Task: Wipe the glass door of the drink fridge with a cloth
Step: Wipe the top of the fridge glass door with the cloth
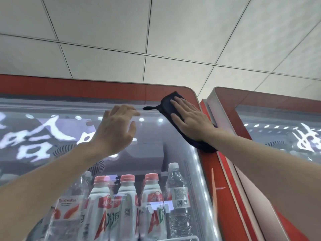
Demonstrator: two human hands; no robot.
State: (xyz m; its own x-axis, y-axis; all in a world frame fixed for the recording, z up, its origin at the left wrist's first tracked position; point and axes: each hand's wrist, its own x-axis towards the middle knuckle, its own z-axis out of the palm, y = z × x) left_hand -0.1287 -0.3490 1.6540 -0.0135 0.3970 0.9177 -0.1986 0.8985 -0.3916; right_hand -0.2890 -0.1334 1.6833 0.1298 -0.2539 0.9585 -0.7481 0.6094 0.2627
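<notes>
The lower part of the drink fridge (104,89) and its glass door (152,150) is cut off by the frame edge, and the white characters reflected on the glass cannot be read. Contact between the left hand (115,131) and the glass cannot be determined. This hand is raised at 9 o'clock from the right hand (190,120), fingers loosely bent, holding nothing. The right hand lies flat, fingers straight and spread, pressing the dark cloth (166,106) against the door's 1 o'clock corner (the cloth's lower end overlaps the red frame). Behind the glass stand 3 red-capped bottles (124,202) marked "AD". At 3 o'clock from them, 1 clear white-capped bottle (177,192) bears a barcode. At 9 o'clock, a label reads "ahaha", its first letter obscured.
</notes>
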